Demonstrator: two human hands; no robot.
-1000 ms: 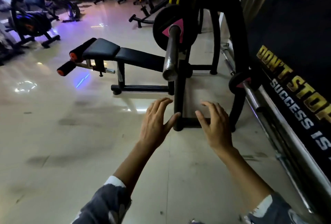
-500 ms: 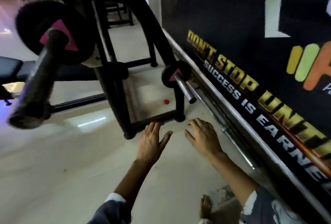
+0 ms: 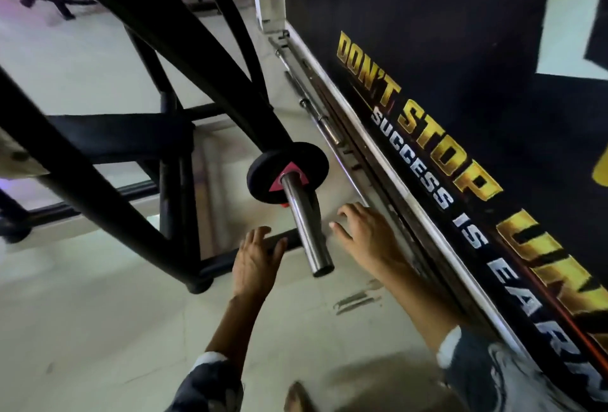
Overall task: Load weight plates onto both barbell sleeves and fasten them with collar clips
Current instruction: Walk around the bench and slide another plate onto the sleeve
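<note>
Small black round weight plate (image 3: 263, 178) sits far up the chrome steel peg (image 3: 307, 234), low by the wall. My left hand (image 3: 255, 267) and right hand (image 3: 365, 234) flank the peg, spread and empty. Risk: the plate binds sliding off, slips and drops on the pale tiled floor (image 3: 98, 313).

— Where is the camera sitting?
— It is riding on the person's head, looking forward and steeply down past both forearms to the floor (image 3: 98, 329).
— How near is it getting?
— Close. The left hand (image 3: 255, 263) and right hand (image 3: 365, 237) are filling the lower middle, with the chrome barbell sleeve (image 3: 307, 230) pointing toward the lens between them.
— And the edges?
— The wide lens is slanting the black rack frame (image 3: 98, 181) on the left and the lettered wall (image 3: 460, 49) on the right.
</note>
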